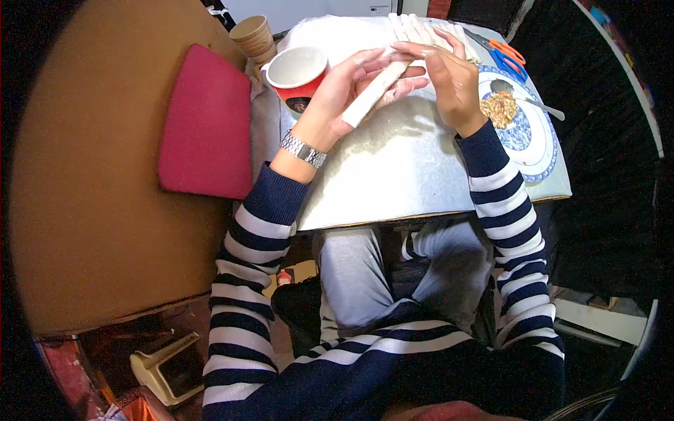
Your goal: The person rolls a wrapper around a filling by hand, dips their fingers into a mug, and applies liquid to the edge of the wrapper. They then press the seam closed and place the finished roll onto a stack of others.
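Note:
A slim white spring roll lies slantwise across the palm of my left hand, raised above the table. My left fingers support it from below and behind. Curved over its upper end is my right hand, fingers bent against the roll and the left fingertips, thumb raised. Several similar white rolls lie side by side at the table's far edge, partly hidden behind my right hand. To the right, a blue-and-white plate carries a crumbly brown filling and a metal spoon.
A red and white cup stands left of my left hand, with paper cups behind it. Scissors with orange and blue handles lie at the back right. A dark pink cushioned panel borders the table's left side.

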`<state>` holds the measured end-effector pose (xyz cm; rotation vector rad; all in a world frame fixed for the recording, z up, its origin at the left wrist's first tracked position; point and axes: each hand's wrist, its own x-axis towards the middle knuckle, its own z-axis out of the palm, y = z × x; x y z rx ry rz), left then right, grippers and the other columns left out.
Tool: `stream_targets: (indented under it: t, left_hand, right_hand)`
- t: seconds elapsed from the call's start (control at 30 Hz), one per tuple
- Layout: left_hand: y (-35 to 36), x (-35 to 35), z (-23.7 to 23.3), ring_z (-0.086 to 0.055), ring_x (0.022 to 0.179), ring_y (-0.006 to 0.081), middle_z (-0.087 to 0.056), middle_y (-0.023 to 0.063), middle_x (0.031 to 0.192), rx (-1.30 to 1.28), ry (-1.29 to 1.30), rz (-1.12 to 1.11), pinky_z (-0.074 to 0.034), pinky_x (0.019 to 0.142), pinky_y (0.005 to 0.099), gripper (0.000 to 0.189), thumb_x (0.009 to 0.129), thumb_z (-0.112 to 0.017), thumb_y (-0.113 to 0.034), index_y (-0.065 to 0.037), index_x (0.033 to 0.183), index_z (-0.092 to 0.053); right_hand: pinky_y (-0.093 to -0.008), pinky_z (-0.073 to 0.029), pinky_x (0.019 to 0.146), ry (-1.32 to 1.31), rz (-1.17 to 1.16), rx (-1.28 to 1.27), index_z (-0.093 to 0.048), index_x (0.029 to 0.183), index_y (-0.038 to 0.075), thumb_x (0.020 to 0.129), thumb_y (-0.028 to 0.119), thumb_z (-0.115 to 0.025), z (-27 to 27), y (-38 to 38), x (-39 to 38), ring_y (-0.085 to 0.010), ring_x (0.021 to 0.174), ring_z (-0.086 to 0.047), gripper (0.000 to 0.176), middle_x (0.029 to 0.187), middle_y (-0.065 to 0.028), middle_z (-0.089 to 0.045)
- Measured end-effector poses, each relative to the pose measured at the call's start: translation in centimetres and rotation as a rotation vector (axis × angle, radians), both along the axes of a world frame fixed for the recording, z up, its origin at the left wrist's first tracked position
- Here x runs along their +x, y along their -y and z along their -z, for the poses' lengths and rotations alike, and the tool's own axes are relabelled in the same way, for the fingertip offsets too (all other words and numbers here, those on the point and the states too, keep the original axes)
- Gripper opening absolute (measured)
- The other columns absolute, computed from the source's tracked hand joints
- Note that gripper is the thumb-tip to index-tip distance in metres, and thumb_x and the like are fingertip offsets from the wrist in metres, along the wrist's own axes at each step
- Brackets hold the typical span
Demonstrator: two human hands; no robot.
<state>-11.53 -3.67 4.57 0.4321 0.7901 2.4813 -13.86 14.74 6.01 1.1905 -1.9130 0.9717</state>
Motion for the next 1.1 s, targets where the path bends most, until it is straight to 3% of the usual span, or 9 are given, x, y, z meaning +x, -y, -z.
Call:
stream_targets:
  t: [0.13,0.23,0.33,0.43,0.53,0.67,0.73,1.03,1.1]
  left_hand:
    - [0.8,-0.6,0.2,-0.054,0.115,0.0353,-0.048,0.0288,0.126,0.300,0.047,0.185,-0.048,0.100,0.0367,0.043,0.098,-0.039,-0.018,0.016,0.124,-0.040]
    - [-0.3,0.8,-1.1,-0.051,0.116,0.0403,-0.045,0.0327,0.126,-0.020,0.138,-0.279,-0.048,0.099,0.0374,0.040,0.096,-0.039,-0.010,0.021,0.122,-0.036]
    - [1.0,-0.5,0.5,-0.051,0.116,0.0405,-0.045,0.0326,0.126,0.347,0.080,0.133,-0.046,0.102,0.0386,0.037,0.095,-0.040,-0.004,0.020,0.123,-0.036]
    - [-0.1,0.6,-0.7,-0.053,0.115,0.0402,-0.047,0.0322,0.124,0.014,0.066,-0.194,-0.048,0.100,0.0387,0.036,0.096,-0.039,-0.004,0.017,0.125,-0.036]
    - [0.3,0.1,-0.2,-0.056,0.113,0.0360,-0.051,0.0288,0.122,-0.020,-0.053,-0.118,-0.051,0.096,0.0371,0.034,0.096,-0.042,-0.005,0.014,0.124,-0.040]
    - [1.1,-0.3,0.9,-0.060,0.107,0.0286,-0.055,0.0230,0.119,0.001,-0.104,-0.088,-0.052,0.093,0.0347,0.033,0.095,-0.046,-0.008,0.011,0.122,-0.045]
    - [1.7,-1.3,1.4,-0.061,0.105,0.0258,-0.057,0.0205,0.119,0.151,-0.175,0.087,-0.053,0.093,0.0337,0.032,0.095,-0.047,-0.008,0.010,0.121,-0.047]
    - [-0.2,0.6,-0.7,-0.056,0.113,0.0314,-0.050,0.0246,0.125,-0.131,-0.078,-0.358,-0.048,0.100,0.0350,0.035,0.096,-0.040,-0.004,0.013,0.126,-0.040]
    - [0.2,0.1,-0.5,-0.054,0.115,0.0332,-0.048,0.0260,0.127,0.089,-0.108,-0.140,-0.046,0.102,0.0358,0.036,0.096,-0.040,-0.004,0.014,0.127,-0.037]
  right_hand:
    - [-0.0458,-0.029,0.104,-0.090,0.007,0.064,-0.070,0.097,0.006,0.100,0.029,-0.032,-0.2,-0.2,0.2,-0.0218,0.099,-0.065,0.044,0.095,-0.0079,-0.071]
    - [-0.0456,-0.031,0.102,-0.202,0.008,0.066,-0.070,0.096,0.006,0.099,0.027,-0.033,0.0,-0.5,-0.1,-0.0217,0.098,-0.065,0.042,0.093,-0.0076,-0.071]
    - [-0.0420,-0.031,0.101,-0.190,-0.047,-0.018,-0.070,0.089,0.011,0.096,0.026,-0.045,0.1,-0.6,-0.3,-0.0170,0.086,-0.066,0.030,0.086,-0.0042,-0.071]
    - [-0.0418,-0.029,0.102,-0.159,-0.014,-0.041,-0.069,0.095,0.011,0.096,0.028,-0.044,0.2,-1.4,-0.6,-0.0193,0.094,-0.064,0.030,0.094,-0.0048,-0.070]
    - [-0.0434,-0.028,0.104,-0.227,0.062,-0.029,-0.067,0.107,0.005,0.099,0.032,-0.032,-0.2,-0.7,-0.3,-0.0227,0.105,-0.061,0.045,0.105,-0.0097,-0.068]
    - [-0.0422,-0.017,0.109,-0.215,0.088,0.176,-0.058,0.123,0.009,0.099,0.037,-0.031,0.4,0.4,0.1,-0.0211,0.118,-0.053,0.046,0.125,-0.0091,-0.059]
    - [-0.0428,-0.017,0.108,-0.242,0.108,0.224,-0.059,0.122,0.010,0.099,0.037,-0.030,0.6,0.3,-0.1,-0.0209,0.119,-0.053,0.046,0.124,-0.0082,-0.060]
    - [-0.0430,-0.017,0.108,-0.227,0.136,0.172,-0.065,0.117,0.011,0.100,0.037,-0.028,-0.1,-0.5,0.0,-0.0212,0.116,-0.056,0.047,0.118,-0.0080,-0.064]
    - [-0.0426,-0.017,0.109,-0.251,0.148,0.119,-0.064,0.118,0.010,0.100,0.037,-0.028,0.1,-0.7,-0.4,-0.0210,0.117,-0.055,0.048,0.120,-0.0080,-0.063]
